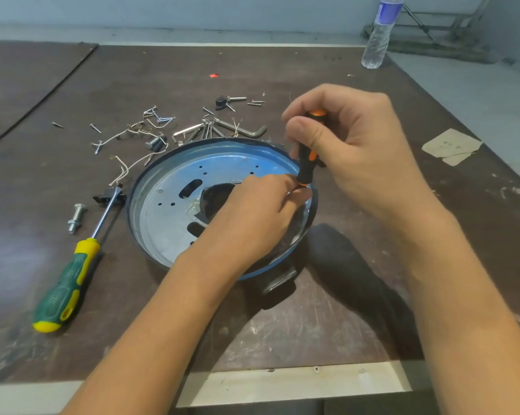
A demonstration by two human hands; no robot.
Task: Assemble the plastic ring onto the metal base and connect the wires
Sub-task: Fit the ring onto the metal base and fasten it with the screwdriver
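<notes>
Orange-black screwdriver point(307, 163) at the right rim of the metal base point(165, 202).
Your right grip point(351, 145) is clamped around its handle; your left grip point(252, 214) pinches its lower end.

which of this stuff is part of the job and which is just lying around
Job: metal base, orange screwdriver in right hand, white wires, loose screws.
Lying about: green screwdriver, hex keys, bolt, water bottle, paper scraps.
</notes>
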